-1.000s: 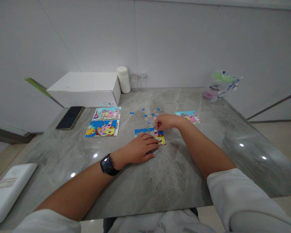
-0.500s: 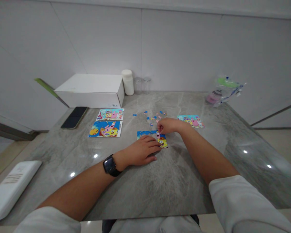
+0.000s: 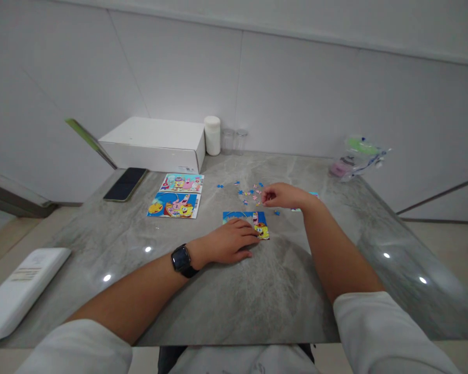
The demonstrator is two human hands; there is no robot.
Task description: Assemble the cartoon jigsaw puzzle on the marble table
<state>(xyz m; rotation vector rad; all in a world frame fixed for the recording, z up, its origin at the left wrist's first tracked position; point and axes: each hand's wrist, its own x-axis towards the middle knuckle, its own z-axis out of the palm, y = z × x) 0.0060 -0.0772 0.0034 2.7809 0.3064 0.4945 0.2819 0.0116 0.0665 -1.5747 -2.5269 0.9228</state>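
My left hand [image 3: 234, 242] lies flat, fingers stretched out, over a partly assembled jigsaw puzzle [image 3: 239, 214]. Its blue top edge and yellow cartoon corner show past the fingers; the middle is hidden. My right hand [image 3: 284, 196] hovers just right of the loose puzzle pieces [image 3: 246, 193], fingers curled together at the tips. Whatever they may hold cannot be made out. One blue puzzle piece [image 3: 276, 213] rests on the table below that hand, right of the puzzle. Behind my right wrist a picture card [image 3: 315, 194] is mostly covered.
Two cartoon picture cards [image 3: 181, 183] lie at left, near a phone [image 3: 125, 184]. A white box [image 3: 152, 145], a white bottle [image 3: 212, 136] and two clear glasses [image 3: 234, 141] stand at the back. A plastic bag [image 3: 354, 158] sits back right, a white device [image 3: 27, 291] front left.
My right hand has moved off the puzzle's top right corner, back and right toward the loose pieces. A blue piece now shows beneath it. My left hand stays put; the view has tilted slightly.
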